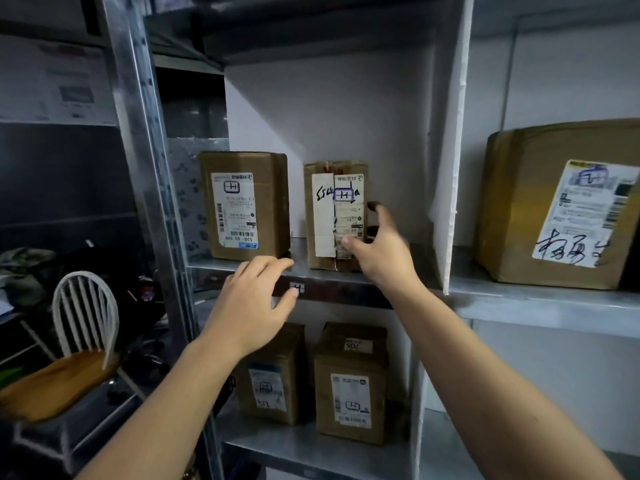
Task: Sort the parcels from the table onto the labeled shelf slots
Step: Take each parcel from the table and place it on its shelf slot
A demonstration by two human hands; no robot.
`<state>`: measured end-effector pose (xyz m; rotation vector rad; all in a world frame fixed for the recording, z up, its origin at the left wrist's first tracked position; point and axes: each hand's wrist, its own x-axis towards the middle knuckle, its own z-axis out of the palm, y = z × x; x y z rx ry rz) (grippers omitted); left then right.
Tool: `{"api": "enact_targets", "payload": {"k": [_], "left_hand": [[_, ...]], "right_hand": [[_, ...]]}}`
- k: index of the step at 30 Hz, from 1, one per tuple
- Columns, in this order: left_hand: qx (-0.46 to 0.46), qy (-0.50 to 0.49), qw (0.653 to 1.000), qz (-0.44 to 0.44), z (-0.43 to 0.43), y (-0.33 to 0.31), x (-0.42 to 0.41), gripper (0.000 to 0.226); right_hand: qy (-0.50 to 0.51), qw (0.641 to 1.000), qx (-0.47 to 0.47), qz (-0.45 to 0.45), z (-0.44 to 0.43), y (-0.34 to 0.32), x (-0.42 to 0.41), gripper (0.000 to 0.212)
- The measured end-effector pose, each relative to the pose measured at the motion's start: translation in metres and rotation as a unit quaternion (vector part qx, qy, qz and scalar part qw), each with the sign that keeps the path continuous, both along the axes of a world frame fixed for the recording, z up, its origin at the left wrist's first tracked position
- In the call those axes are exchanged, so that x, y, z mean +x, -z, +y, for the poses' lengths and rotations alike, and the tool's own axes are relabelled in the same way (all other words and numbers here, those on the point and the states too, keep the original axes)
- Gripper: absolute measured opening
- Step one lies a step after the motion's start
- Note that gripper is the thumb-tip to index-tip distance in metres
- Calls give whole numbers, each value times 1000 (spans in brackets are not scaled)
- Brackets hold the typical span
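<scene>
- Head view, item one: narrow taped parcel [332,209], standing upright on the middle shelf [346,289], close to its front edge, between a squarer parcel [246,202] and the white divider [450,168].
- Hands: right hand [377,251] grips the narrow taped parcel, thumb on its lower front face, fingers round its right side. Left hand [256,299] holds nothing; its loosely bent fingers rest on the shelf's front lip, thumb just beside the slot label [297,288].
- Risk, tipping: the parcel is tall on a small base and sits near the edge; let go while it leans, it would likely fall forward off the shelf.
- Risk, sliding: the shelf looks like smooth bare metal, so a push meant to seat the parcel could skid it into the squarer parcel or turn it askew.
- Risk, label: the paper label is split down the middle with ragged edges; a thumb dragged across it may tear it further.
- Risk, misfiling: the slot label is small and partly crowded by the left thumb, so a wrong reading is possible.
- Materials: brown corrugated cardboard, creased corners, glossy tape, white printed labels with blue stamp and black marker scrawl.
- Fixtures: galvanised steel shelf, dull and scuffed; matt white foam-like divider with a chipped edge.
- Adjacent: large carton [554,202] in the next bay, boxy, soft-edged.
</scene>
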<state>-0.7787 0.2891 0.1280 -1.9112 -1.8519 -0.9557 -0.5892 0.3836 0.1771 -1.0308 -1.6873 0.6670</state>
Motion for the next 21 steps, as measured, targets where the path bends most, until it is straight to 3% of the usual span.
{"api": "enact_targets", "payload": {"k": [11, 16, 21], "left_hand": [[-9, 66, 998, -18, -18, 3, -18, 47], [-15, 104, 994, -31, -36, 11, -21, 48], [-55, 153, 987, -15, -49, 35, -5, 49]], "right_hand": [[74, 996, 5, -50, -25, 0, -7, 70], [111, 990, 54, -71, -53, 24, 2, 62], [144, 969, 100, -176, -102, 65, 27, 55]]}}
